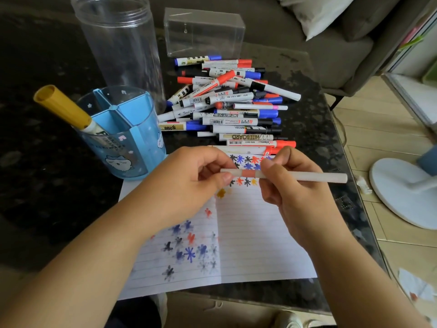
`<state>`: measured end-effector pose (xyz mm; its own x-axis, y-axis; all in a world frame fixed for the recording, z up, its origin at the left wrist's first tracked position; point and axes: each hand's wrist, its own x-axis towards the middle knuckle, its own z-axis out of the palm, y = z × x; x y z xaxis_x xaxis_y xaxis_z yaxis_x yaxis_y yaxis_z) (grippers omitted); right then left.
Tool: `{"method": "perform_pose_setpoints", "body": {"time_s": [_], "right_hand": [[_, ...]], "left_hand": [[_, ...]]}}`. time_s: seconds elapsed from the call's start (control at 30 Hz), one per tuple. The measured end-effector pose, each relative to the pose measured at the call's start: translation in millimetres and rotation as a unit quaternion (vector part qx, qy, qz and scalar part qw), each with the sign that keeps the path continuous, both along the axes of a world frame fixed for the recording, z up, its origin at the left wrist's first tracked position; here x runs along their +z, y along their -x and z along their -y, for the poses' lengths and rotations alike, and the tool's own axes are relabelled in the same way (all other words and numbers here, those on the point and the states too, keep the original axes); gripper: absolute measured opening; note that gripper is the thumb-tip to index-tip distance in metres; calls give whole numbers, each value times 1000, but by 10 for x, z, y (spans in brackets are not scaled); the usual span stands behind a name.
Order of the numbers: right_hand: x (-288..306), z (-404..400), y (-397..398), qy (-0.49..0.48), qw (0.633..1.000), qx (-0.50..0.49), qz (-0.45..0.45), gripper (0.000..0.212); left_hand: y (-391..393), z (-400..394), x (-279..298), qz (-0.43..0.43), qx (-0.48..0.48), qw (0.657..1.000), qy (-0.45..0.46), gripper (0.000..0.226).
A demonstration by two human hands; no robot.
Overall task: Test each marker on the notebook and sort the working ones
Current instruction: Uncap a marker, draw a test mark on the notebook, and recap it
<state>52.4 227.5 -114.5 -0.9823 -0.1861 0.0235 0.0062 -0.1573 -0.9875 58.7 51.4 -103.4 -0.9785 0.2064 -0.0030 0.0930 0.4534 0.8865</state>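
**Both hands on one white marker**

Pinching the cap end, my left hand [189,176] meets my right hand [290,185], wrapped around the white marker [307,177] above the notebook [255,233]. Blue holder [132,147] sits far left; marker pile [231,102] crowds the far edge.

The notebook [248,233] is lying nearest — marker pile [227,102] sitting behind it, pen holder [125,138] standing left, jar [120,50] behind that.

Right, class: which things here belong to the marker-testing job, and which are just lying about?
Job:
white marker, held by both hands
notebook
marker pile
blue pen holder

Lying about:
clear jar
clear box
fan base
pillow
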Motion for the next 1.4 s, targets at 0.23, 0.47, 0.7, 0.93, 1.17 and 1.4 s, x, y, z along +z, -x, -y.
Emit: {"method": "perform_pose_setpoints", "body": {"time_s": [0.23,0.47,0.7,0.93,1.17,1.4], "right_hand": [[-40,18,-22,53,998,4,33,30],[-70,46,-82,65,996,6,59,31],[68,94,-112,94,989,18,112,21],[335,-38,-65,-324,931,-150,-78,38],[548,636,-60,-459,818,107,-329,14],[856,976,-179,-350,896,51,-267,11]], "left_hand": [[-71,-12,40,2,-21,999,-33,10],[-91,-4,-5,20,-28,998,-44,12],[-108,21,85,-11,32,997,-63,10],[-111,298,333,-59,131,990,-6,10],[-462,487,545,-78,149,985,32,9],[-768,976,463,-103,261,955,97,10]]}}
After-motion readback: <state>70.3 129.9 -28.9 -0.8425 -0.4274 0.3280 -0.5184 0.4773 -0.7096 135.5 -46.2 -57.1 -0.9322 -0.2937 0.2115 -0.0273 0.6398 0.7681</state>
